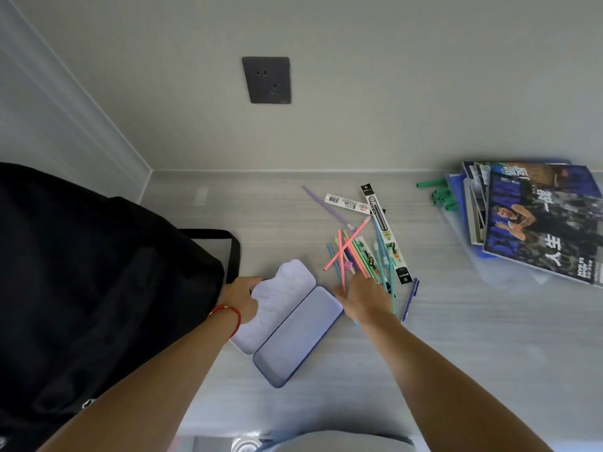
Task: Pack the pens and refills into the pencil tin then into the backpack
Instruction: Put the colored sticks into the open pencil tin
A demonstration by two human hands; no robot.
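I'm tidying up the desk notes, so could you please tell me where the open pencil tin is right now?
In the head view the pencil tin lies open on the desk, centre-left, between the black backpack and the pile of pens, with the left hand on its lid.

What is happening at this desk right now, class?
A person is packing stationery. The left hand steadies the lid of the open pencil tin, which lies empty on the desk. The right hand reaches into the loose pile of pens and refills. The black backpack waits at the left; magazines lie stacked at the right.
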